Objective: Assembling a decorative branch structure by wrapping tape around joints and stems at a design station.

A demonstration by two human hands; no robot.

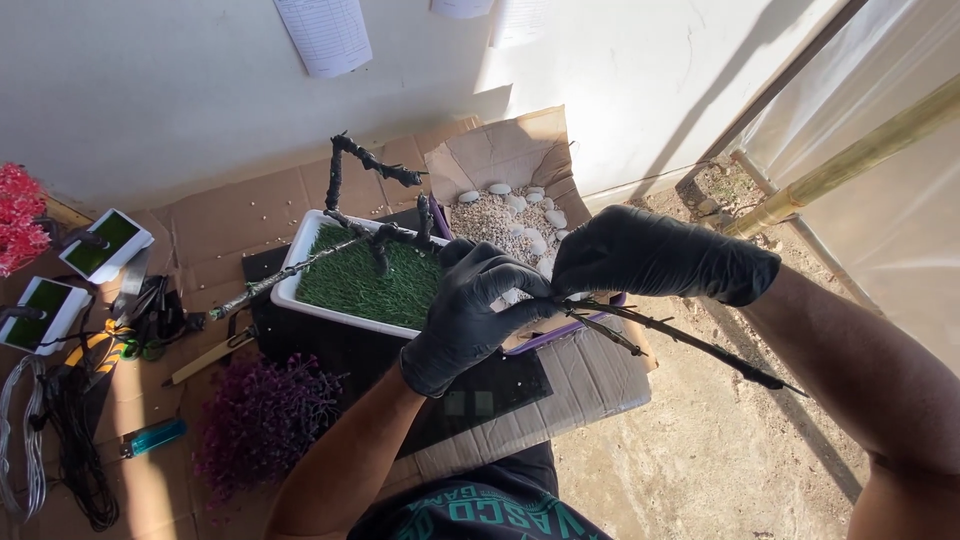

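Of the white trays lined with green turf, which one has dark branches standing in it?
The large white tray beside the gloved left hand, with twisted dark branches rising from its turf. The two small trays at far left are smaller and carry no such branches.

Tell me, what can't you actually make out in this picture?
- Head view: where the left hand pinches the dark twig, hidden by its gloved fingers.
- The pebble box, near end behind both hands.
- The red flowers, cut by the left edge.
- Wall papers, cut by the top edge.

Tray [300, 262] left of pebble box [500, 150]; hands [540, 290] before both.
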